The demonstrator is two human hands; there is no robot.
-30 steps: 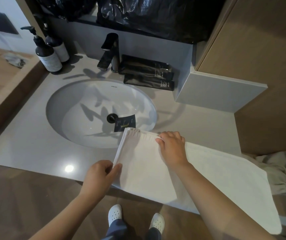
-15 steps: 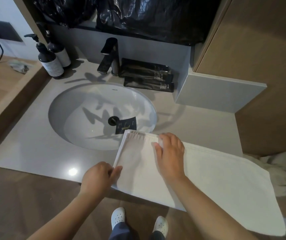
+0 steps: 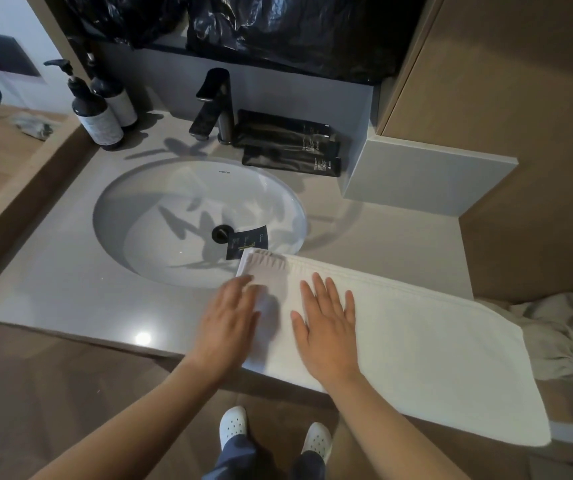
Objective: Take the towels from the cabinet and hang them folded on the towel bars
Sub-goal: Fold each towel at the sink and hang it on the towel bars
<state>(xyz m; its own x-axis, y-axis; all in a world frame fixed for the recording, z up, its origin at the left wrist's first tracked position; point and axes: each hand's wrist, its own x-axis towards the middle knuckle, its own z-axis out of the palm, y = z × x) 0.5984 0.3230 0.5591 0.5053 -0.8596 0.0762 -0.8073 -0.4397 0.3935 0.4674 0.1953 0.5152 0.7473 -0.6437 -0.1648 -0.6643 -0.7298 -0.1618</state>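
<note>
A white towel [image 3: 427,344] lies folded lengthwise on the grey vanity counter [image 3: 53,282], running from the sink's front right rim to past the counter's right end. Its near edge hangs a little over the counter front. My left hand [image 3: 228,318] lies flat on the towel's left end, fingers straight and slightly blurred. My right hand [image 3: 325,323] presses flat on the towel just beside it, fingers spread. No towel bar or cabinet interior is in view.
The oval sink [image 3: 160,216] holds a small dark packet [image 3: 247,242] by the drain. A black faucet [image 3: 217,105], two pump bottles [image 3: 96,110] and dark sachets [image 3: 290,143] stand at the back. A crumpled grey cloth [image 3: 555,334] lies at the right.
My left hand let go of the towel's left edge and now lies flat on it. My right hand uncurled and slid back towards me, flattening on the towel.
</note>
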